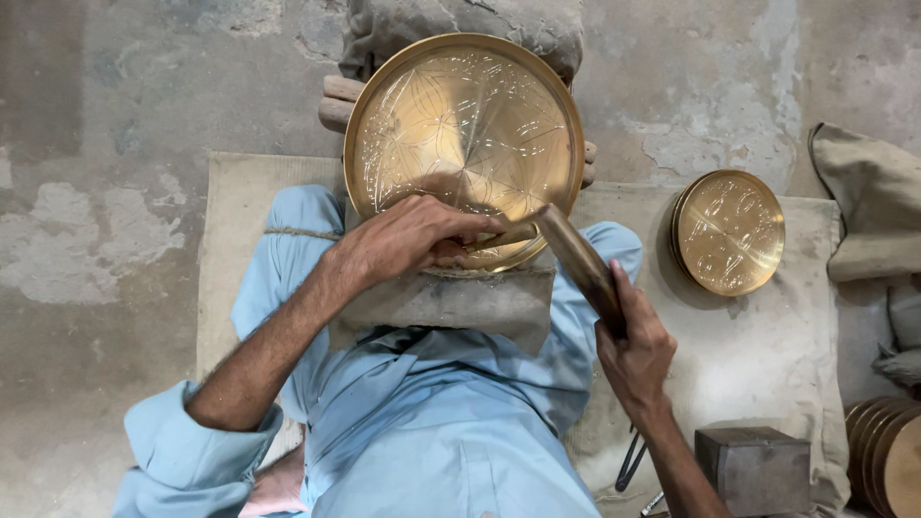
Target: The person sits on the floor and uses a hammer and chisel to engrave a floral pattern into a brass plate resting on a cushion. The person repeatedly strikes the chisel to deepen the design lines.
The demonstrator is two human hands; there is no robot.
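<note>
Engraving a Brass Tray on the Lap

Resting tilted on a grey padded block (451,302) across the person's lap, the large round brass tray (465,134) leans its far rim against wooden logs (338,101) and a sack near the mat's far edge. Its face carries a cut pattern of leaves and lines.

The left hand (408,238) lies on the tray's near rim, fingers closed around a thin chisel (504,236) whose tip meets the metal. The right hand (633,350) is clenched on the handle of a wooden mallet (578,261), whose head touches the chisel's end, just beside the tray's near-right rim.

The cloth mat (758,336) spreads over a rough concrete floor (106,192). Bare mat lies to the right of the lap, between the knee and a stack of smaller engraved brass plates (727,230) standing well apart near the mat's far-right edge. A dark metal block (756,468) sits at the near-right edge, with more brass discs (887,456) on edge beyond it. Left of the mat the floor is open.
</note>
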